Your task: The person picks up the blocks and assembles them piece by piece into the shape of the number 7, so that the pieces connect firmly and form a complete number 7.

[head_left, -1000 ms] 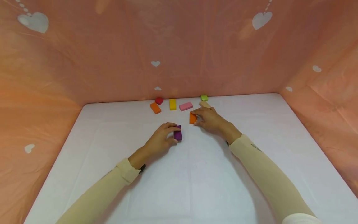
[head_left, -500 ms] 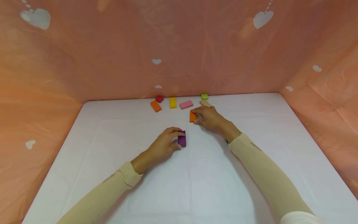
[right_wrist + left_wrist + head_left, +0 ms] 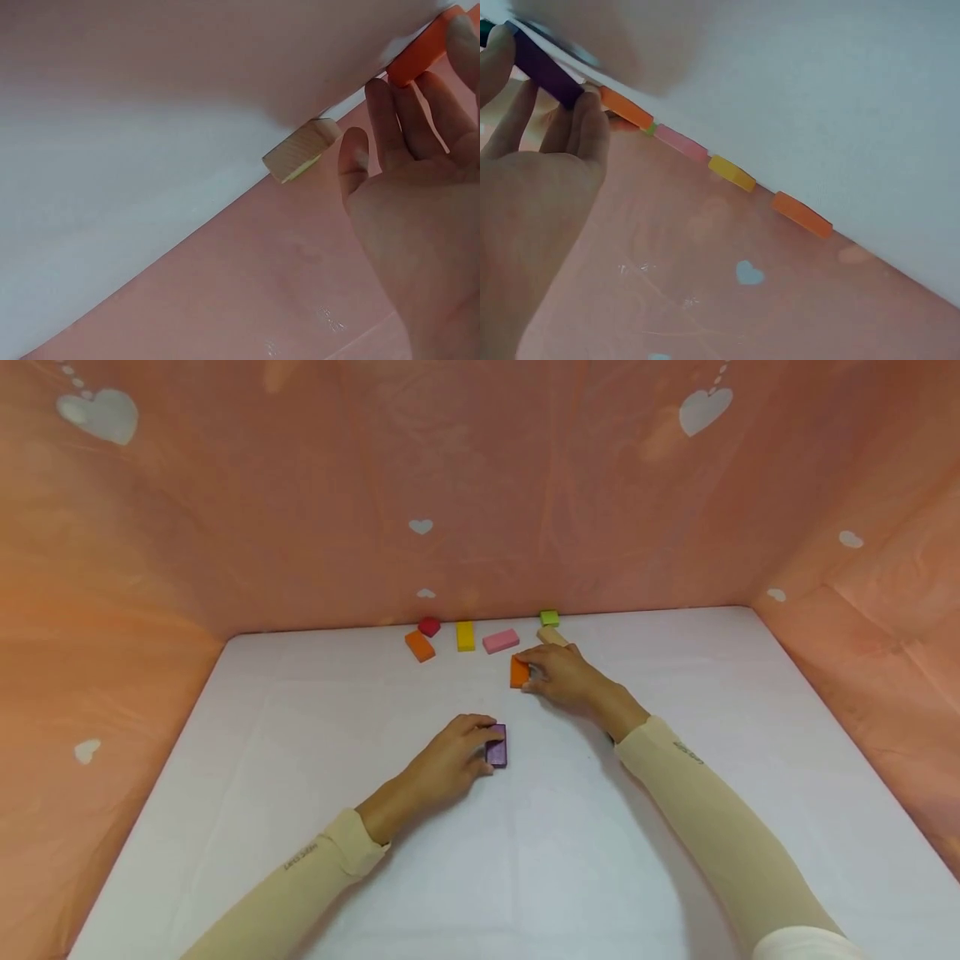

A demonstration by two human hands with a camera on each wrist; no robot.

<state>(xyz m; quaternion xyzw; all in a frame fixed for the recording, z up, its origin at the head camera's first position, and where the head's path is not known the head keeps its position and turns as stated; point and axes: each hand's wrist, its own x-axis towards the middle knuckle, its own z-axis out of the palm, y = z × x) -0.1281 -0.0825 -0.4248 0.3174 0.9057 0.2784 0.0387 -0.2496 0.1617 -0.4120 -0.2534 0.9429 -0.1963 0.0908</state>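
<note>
My left hand [image 3: 447, 760] pinches a purple rectangular block [image 3: 497, 748] between thumb and fingers, near the middle of the white table [image 3: 420, 877]. In the left wrist view the same purple block [image 3: 547, 69] spans from thumb to fingertips. Farther back and to the right, my right hand [image 3: 564, 678] holds an orange block [image 3: 518, 672] by its two ends. That orange block [image 3: 424, 49] shows at the top right of the right wrist view. Just behind the right hand lies a plain wooden block [image 3: 551, 635], partly covered by the hand in the head view.
Along the back edge lie a second orange block [image 3: 420, 646], a red block [image 3: 429, 626], a yellow block [image 3: 465, 636], a pink block [image 3: 501, 641] and a light green block [image 3: 550, 618]. A pinkish-orange curtain [image 3: 480, 485] with white hearts encloses the table's back and sides.
My left hand has drawn the purple block toward me and a little to the right. The right hand stays in place on its orange block.
</note>
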